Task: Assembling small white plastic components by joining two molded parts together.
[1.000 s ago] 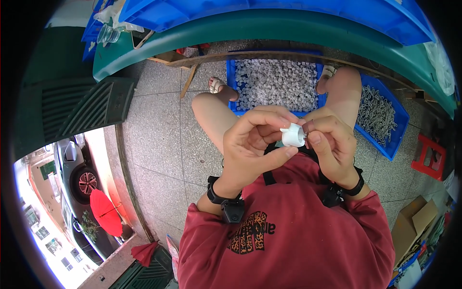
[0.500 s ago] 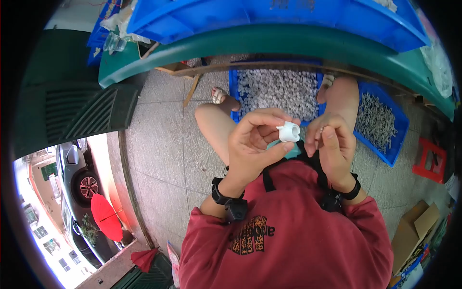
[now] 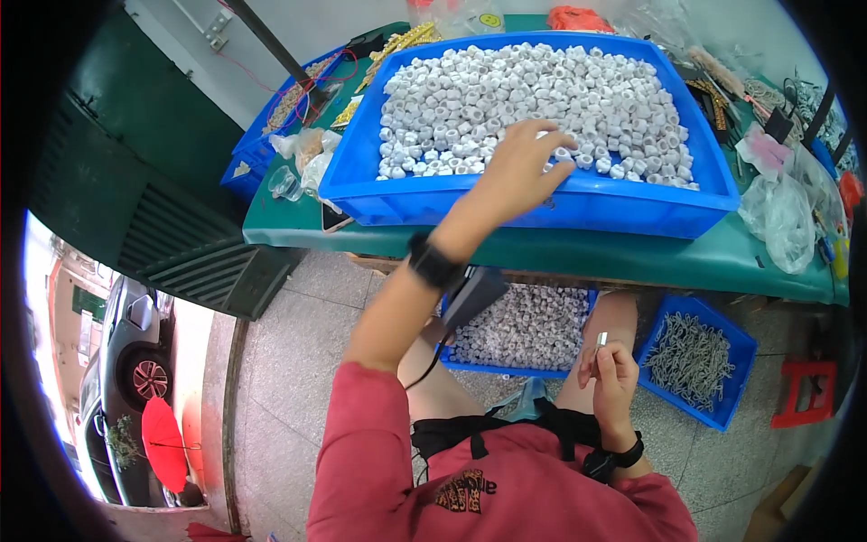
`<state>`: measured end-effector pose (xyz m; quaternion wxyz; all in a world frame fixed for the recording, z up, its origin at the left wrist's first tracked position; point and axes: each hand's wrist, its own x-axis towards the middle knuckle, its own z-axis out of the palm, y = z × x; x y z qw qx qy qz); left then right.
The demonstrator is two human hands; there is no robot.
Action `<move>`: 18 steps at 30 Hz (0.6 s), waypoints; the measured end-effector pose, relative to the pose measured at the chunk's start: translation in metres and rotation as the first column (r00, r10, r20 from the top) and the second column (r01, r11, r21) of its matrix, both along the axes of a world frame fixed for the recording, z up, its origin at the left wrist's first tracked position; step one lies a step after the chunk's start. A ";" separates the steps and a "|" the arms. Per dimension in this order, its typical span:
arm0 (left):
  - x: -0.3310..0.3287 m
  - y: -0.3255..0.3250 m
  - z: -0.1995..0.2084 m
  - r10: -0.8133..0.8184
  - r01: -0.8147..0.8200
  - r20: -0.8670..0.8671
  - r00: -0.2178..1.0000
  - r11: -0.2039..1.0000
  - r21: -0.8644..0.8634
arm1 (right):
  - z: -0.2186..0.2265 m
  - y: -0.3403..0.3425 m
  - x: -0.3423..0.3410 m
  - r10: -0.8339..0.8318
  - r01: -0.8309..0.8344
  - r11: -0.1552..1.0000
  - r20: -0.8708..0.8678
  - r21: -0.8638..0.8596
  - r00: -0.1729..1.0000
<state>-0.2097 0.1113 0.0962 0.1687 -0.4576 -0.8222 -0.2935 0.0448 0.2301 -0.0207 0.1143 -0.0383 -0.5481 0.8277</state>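
Observation:
My left hand [image 3: 528, 167] reaches over the near edge of a large blue tray [image 3: 424, 200] on the table. Its thumb and fingers are spread above the small white plastic fittings [image 3: 533, 86] heaped in that tray, with a few fittings showing between the fingertips. I see nothing gripped in it. Lower down, above my lap, my right hand [image 3: 614, 379] is closed, pinching a small shiny metal piece [image 3: 601, 340] that sticks up from the fingertips. The rest of that piece is hidden by the fingers.
Under the table stand a blue tray of small whitish parts [image 3: 524, 330] and a blue bin [image 3: 718, 411] of metal pieces. A red stool [image 3: 804, 395] is at right. Plastic bags [image 3: 778, 221] and tools crowd the green table's [image 3: 632, 257] right end; a clear cup [image 3: 285, 183] stands left.
The white fitting is gone from my left hand, which has moved up and forward from my lap to the tray. My right hand stays low. The view has tilted up, showing the tabletop.

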 end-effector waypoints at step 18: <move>-0.078 -0.081 0.000 0.380 -0.081 0.214 0.900 0.628 -0.774 | -0.020 0.031 0.018 -0.100 0.091 0.991 0.090 0.098 0.991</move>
